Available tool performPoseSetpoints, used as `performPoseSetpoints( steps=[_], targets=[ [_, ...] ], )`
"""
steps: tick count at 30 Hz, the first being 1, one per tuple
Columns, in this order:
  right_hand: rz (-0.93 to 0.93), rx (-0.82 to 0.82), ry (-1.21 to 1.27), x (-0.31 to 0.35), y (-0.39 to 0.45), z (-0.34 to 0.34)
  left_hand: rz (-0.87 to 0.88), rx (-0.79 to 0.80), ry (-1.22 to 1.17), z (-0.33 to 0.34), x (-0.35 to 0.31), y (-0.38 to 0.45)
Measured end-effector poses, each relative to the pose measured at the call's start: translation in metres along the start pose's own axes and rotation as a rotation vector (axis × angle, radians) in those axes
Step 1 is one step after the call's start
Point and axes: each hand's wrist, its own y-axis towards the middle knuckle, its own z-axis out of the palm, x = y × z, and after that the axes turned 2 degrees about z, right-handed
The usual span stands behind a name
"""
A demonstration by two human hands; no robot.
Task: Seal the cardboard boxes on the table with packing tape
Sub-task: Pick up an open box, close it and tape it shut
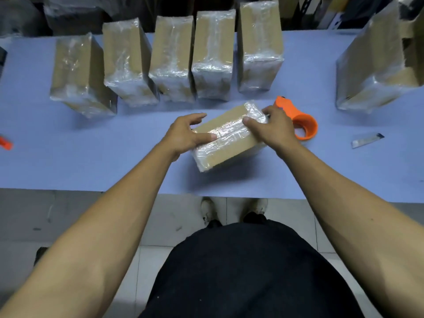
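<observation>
A small cardboard box, partly wrapped in clear packing tape, lies tilted on the blue table in front of me. My left hand holds its left side, thumb pressed flat on the taped top. My right hand grips the box's far right end, thumb on top and fingers curled over the taped edge. An orange tape dispenser lies on the table just behind my right hand, untouched.
Several taped boxes stand in a row along the back of the table, and a larger one stands at the right. A metal cutter blade lies right of the dispenser. An orange object sits at the left edge.
</observation>
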Motion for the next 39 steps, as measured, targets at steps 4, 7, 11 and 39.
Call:
performPoseSetpoints(
  steps=[4,7,11,39],
  targets=[
    [0.118,-0.172,-0.01,-0.01,-0.015,0.005,-0.018,-0.433,-0.249,0.031,0.014,-0.008],
    [0.111,-0.181,-0.003,-0.012,-0.014,0.008,0.015,-0.35,-0.242,0.053,0.025,-0.012],
    [0.041,-0.109,-0.04,-0.015,-0.002,-0.009,-0.062,-0.395,-0.298,0.04,0.017,0.002],
    [-0.136,-0.265,-0.182,-0.025,0.001,-0.076,-0.196,-0.297,-0.744,0.046,-0.005,0.016]
  ],
)
